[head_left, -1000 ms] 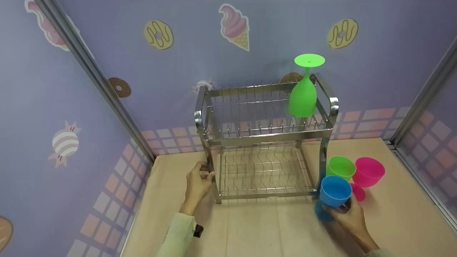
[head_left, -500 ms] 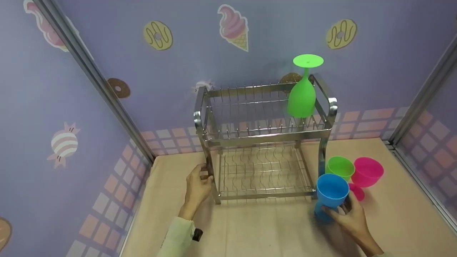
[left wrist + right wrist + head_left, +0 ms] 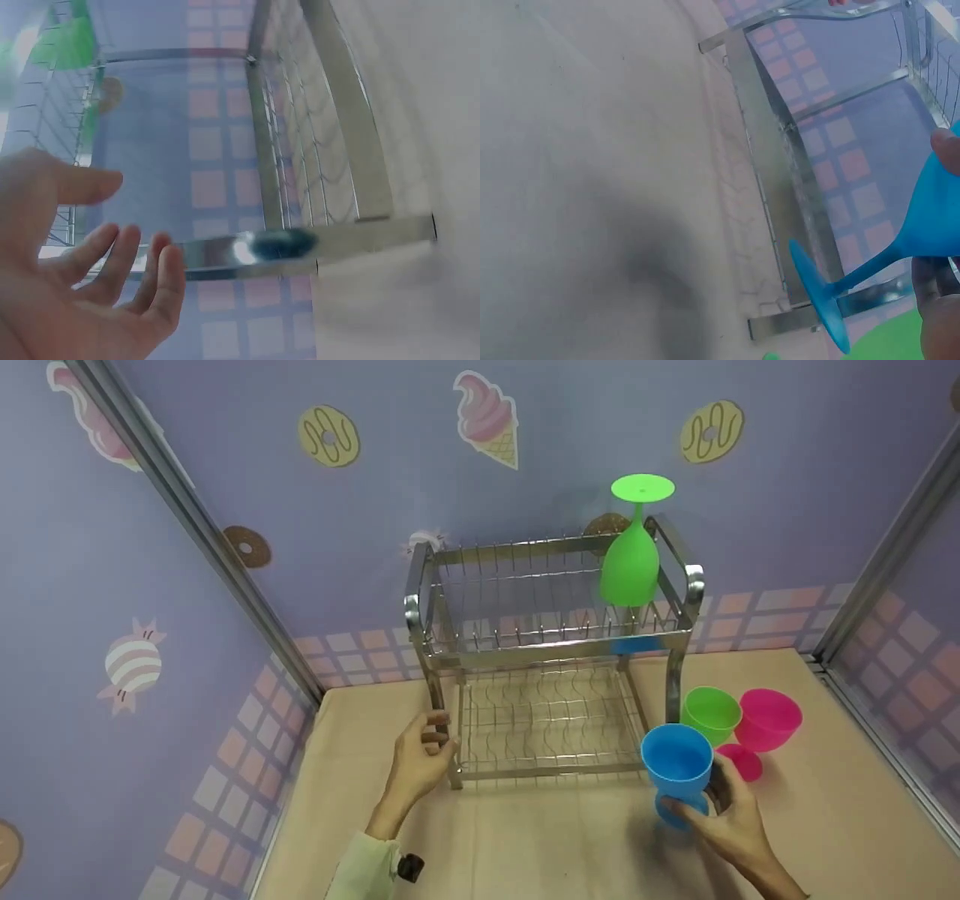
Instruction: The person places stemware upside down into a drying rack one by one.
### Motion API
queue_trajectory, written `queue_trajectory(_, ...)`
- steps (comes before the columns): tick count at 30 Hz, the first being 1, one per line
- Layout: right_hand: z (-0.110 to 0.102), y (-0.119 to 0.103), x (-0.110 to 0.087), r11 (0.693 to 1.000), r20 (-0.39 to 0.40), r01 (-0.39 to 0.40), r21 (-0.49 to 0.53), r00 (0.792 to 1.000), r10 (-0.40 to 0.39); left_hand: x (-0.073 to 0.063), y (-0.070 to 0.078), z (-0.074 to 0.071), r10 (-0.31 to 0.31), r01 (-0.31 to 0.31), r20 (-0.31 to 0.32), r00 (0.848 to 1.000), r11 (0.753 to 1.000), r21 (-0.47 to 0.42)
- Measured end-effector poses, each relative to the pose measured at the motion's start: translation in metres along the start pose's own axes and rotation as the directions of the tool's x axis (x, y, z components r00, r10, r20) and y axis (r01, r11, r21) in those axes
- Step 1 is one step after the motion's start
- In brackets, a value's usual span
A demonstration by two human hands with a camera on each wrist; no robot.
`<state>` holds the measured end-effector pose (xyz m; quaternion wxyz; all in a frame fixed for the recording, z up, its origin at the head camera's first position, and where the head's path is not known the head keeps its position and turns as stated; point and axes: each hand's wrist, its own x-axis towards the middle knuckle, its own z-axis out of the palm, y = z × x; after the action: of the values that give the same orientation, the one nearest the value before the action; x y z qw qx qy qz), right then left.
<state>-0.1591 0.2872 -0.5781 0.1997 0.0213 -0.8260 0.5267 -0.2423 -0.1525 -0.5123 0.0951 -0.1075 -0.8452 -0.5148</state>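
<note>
My right hand (image 3: 726, 817) grips a blue plastic goblet (image 3: 677, 757), bowl upward, in front of the right end of a two-tier metal dish rack (image 3: 555, 651). In the right wrist view, the goblet's foot and stem (image 3: 821, 304) show above the table, with a shadow below. My left hand (image 3: 418, 757) is beside the rack's left front post; its fingers (image 3: 171, 285) are loosely curled in the left wrist view and hold nothing. Whether they touch the post I cannot tell. A green goblet (image 3: 630, 566) stands upside down on the upper tier's right end.
Right of the rack stand a green goblet (image 3: 711, 716) and a pink goblet (image 3: 769, 720), both bowl upward. The pale tablecloth (image 3: 540, 840) stretches in front of the rack. A patterned wall (image 3: 390, 510) rises close behind, with more walls at the sides.
The blue goblet has moved left and up off the table in my right hand. My left hand's fingers have loosened from the rack's post.
</note>
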Motion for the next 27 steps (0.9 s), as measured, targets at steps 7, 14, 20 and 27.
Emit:
queue_trajectory(7, -0.002, -0.025, 0.006, 0.99, 0.008, 0.137, 0.017, 0.991, -0.137, -0.014, 0.021, 0.005, 0.042, -0.021, 0.224, 0.974, 0.995, -0.096)
queue_trajectory(14, 0.0, -0.047, 0.011, 0.945, 0.043, 0.319, -0.078, 0.948, -0.316, -0.026, 0.045, 0.017, 0.116, -0.082, 0.302, 0.946, 0.989, -0.124)
queue_trajectory(20, 0.007, -0.064, 0.013, 0.874, 0.092, 0.424, -0.24, 0.906, -0.414, -0.033, 0.058, 0.034, 0.178, -0.138, 0.285, 0.942, 0.978, -0.155)
queue_trajectory(27, 0.02, -0.074, 0.017, 0.773, 0.154, 0.543, -0.328, 0.838, -0.524, -0.038, 0.069, 0.054, 0.188, -0.143, 0.27, 0.944, 0.974, -0.178)
